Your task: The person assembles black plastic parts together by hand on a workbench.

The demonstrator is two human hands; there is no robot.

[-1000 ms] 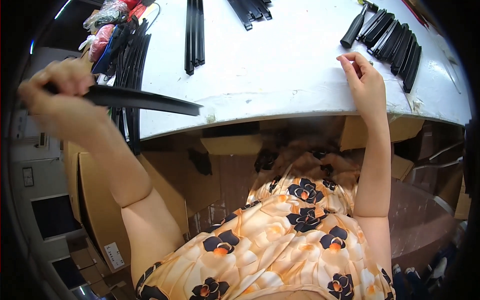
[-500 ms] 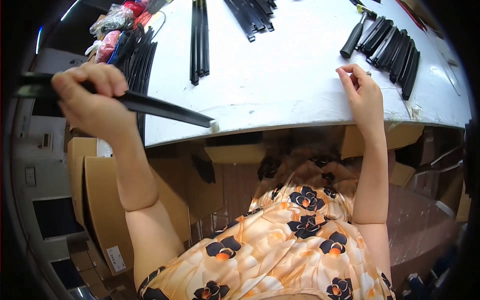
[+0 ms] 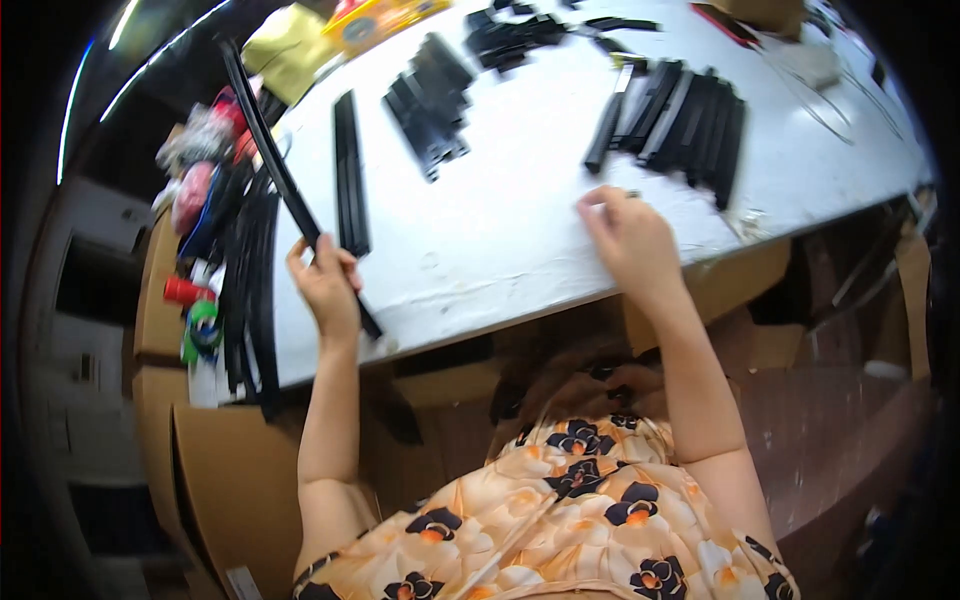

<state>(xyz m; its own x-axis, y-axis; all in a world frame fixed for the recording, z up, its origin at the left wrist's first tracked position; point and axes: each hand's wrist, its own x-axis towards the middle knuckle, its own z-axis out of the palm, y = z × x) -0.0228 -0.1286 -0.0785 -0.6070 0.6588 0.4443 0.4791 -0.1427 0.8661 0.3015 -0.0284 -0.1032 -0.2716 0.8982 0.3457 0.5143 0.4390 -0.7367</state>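
Observation:
My left hand (image 3: 328, 292) is closed around a long black channel-shaped strip (image 3: 268, 150), near its lower end. The strip slants up and away to the left, its near end just over the table's front edge. My right hand (image 3: 636, 245) is held over the white table (image 3: 500, 240), thumb and fingertips drawn together. Whatever they pinch, if anything, is too small to make out. Just beyond that hand lie a row of short black strips (image 3: 690, 125) and a black-handled hammer (image 3: 603, 135). Two or more long black strips (image 3: 351, 180) lie side by side right of the held one.
More long black strips (image 3: 250, 290) hang over the table's left edge, beside a green tape roll (image 3: 203, 325) and a red spool (image 3: 186, 291). Farther back are a fanned pile of black strips (image 3: 430, 105) and a yellow box (image 3: 380, 22). Cardboard boxes (image 3: 235, 480) stand below left.
My left hand has swung the strip from lying nearly level at the left to pointing up and away, moving rightward. The view has turned, showing more of the table's far side.

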